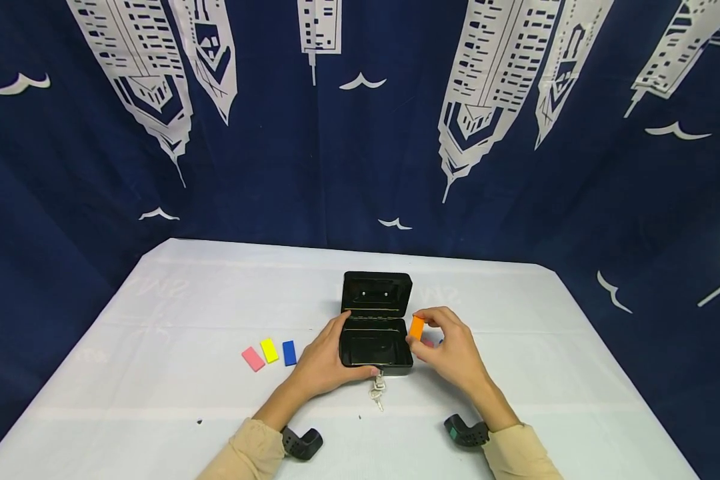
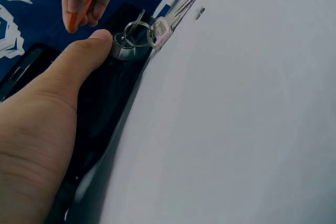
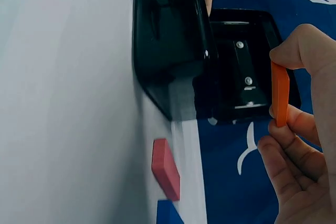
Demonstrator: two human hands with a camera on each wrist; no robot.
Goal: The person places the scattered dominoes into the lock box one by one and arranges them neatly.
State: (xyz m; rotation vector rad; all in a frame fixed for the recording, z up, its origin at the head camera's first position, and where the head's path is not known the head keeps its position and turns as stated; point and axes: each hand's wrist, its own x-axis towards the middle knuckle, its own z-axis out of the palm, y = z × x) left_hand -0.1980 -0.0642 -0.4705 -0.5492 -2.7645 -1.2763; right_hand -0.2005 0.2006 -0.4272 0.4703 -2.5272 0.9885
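A small black metal cash box (image 1: 399, 370) stands on the white table with its lid (image 1: 377, 293) raised; no block shows inside. My left hand (image 1: 321, 367) holds the box by its left side, the thumb along the front by the lock (image 2: 124, 48). Keys on a ring (image 1: 376, 393) hang from that lock. Between thumb and fingertips, my right hand (image 1: 456, 350) pinches an orange block (image 1: 417, 327) upright, just off the box's right rim. In the right wrist view, the block (image 3: 280, 94) appears in front of the lid.
Left of the box lie a pink block (image 1: 253, 359), a yellow block (image 1: 269, 351) and a blue block (image 1: 289, 353). Beyond its right side are another pink block (image 3: 166, 169) and a blue one (image 3: 168, 214), mostly hidden by the right hand in the head view. A dark blue curtain (image 1: 276, 173) hangs behind.
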